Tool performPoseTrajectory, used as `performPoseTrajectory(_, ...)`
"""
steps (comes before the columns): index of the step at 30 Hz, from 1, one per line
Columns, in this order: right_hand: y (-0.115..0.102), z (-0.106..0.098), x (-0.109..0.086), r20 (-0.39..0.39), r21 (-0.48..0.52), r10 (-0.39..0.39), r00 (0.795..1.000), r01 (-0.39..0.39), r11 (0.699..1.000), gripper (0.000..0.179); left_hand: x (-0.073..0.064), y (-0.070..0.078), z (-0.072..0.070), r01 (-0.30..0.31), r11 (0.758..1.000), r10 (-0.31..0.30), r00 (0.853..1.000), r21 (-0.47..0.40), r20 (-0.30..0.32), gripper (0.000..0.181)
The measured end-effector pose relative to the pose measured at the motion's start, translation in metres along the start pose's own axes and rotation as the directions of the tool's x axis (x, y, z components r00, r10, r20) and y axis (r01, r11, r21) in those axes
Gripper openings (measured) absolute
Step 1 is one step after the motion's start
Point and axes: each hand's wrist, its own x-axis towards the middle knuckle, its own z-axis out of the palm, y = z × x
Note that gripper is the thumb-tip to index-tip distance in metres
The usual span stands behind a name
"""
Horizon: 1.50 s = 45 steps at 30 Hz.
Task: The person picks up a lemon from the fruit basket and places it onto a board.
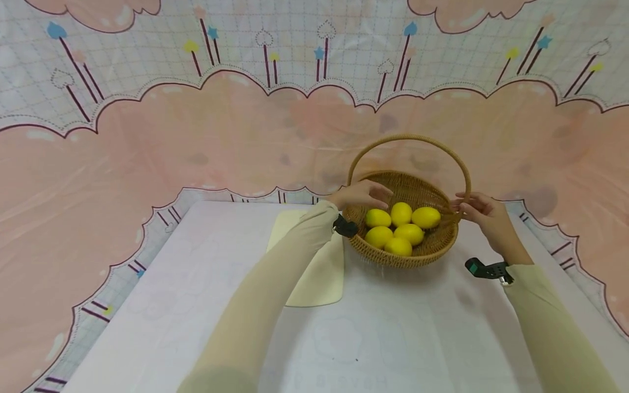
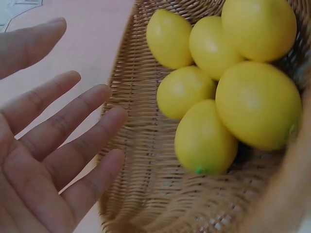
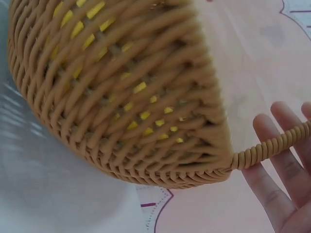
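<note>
A brown wicker basket (image 1: 403,259) with a tall arched handle (image 1: 410,136) stands on the table and holds several yellow lemons (image 1: 401,213). At the basket's left rim is my left hand (image 1: 361,194), its fingers spread and nearly straight. In the left wrist view, that palm (image 2: 34,179) faces the basket beside the lemons (image 2: 257,104), with nothing held. My right hand (image 1: 484,213) is at the right base of the handle. Seen from the right wrist, its extended fingers (image 3: 286,170) lie behind and against the wrapped handle (image 3: 272,145), not curled round it.
A cream-coloured flat board or mat (image 1: 319,278) lies left of the basket, partly under my left forearm. The white tabletop (image 1: 393,327) reaches towards me. Behind it hangs a pink patterned cloth (image 1: 245,142), close to the basket's back.
</note>
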Motion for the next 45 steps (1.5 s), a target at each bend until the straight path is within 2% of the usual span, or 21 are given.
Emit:
performPoseTrajectory(9, 0.000, 0.000, -0.004, 0.041, 0.160, -0.038, 0.998, 0.031, 0.987, 0.023, 0.019, 0.004, 0.016, -0.028, 0.997, 0.024, 0.997, 0.066, 0.067, 0.048)
performPoseTrajectory(12, 0.000, 0.000, -0.005, 0.047, 0.186, -0.052, 0.998, 0.043, 0.982, 0.025, 0.023, 0.007, 0.020, -0.024, 0.996, 0.016, 0.996, 0.086, 0.093, 0.049)
performPoseTrajectory(15, 0.000, 0.000, -0.006, 0.044, 0.180, -0.057, 0.997, 0.048, 0.983, 0.025, 0.027, 0.008, 0.023, 0.006, 0.996, -0.019, 0.990, 0.089, 0.142, 0.050)
performPoseTrajectory(18, 0.000, 0.000, -0.007, 0.040, 0.175, -0.057, 0.998, 0.050, 0.983, 0.023, 0.031, 0.008, 0.027, 0.031, 0.993, -0.056, 0.975, 0.114, 0.217, 0.047)
performPoseTrajectory(22, 0.000, 0.000, -0.007, 0.036, 0.178, -0.056, 0.998, 0.049, 0.983, 0.022, 0.034, 0.010, 0.031, 0.044, 0.985, -0.094, 0.947, 0.166, 0.307, 0.044)
performPoseTrajectory(26, 0.000, 0.000, -0.007, 0.036, 0.168, -0.053, 0.998, 0.046, 0.985, 0.022, 0.037, 0.014, 0.032, 0.074, 0.980, -0.139, 0.922, 0.187, 0.361, 0.044)
performPoseTrajectory(32, -0.002, 0.000, -0.005, 0.033, 0.145, -0.048, 0.998, 0.043, 0.988, 0.022, 0.044, 0.013, 0.031, 0.131, 0.966, -0.212, 0.896, 0.224, 0.391, 0.048)
performPoseTrajectory(39, -0.002, 0.000, -0.004, 0.024, 0.114, -0.026, 0.999, 0.023, 0.993, 0.020, 0.048, 0.010, 0.032, 0.202, 0.956, -0.276, 0.864, 0.214, 0.420, 0.052)
performPoseTrajectory(42, -0.001, -0.001, -0.004, 0.018, 0.099, -0.019, 1.000, 0.017, 0.995, 0.020, 0.050, 0.011, 0.035, 0.206, 0.955, -0.281, 0.859, 0.215, 0.428, 0.051)
performPoseTrajectory(45, 0.000, -0.001, -0.004, 0.013, 0.095, -0.015, 1.000, 0.014, 0.995, 0.020, 0.052, 0.010, 0.038, 0.180, 0.957, -0.264, 0.862, 0.226, 0.432, 0.046)
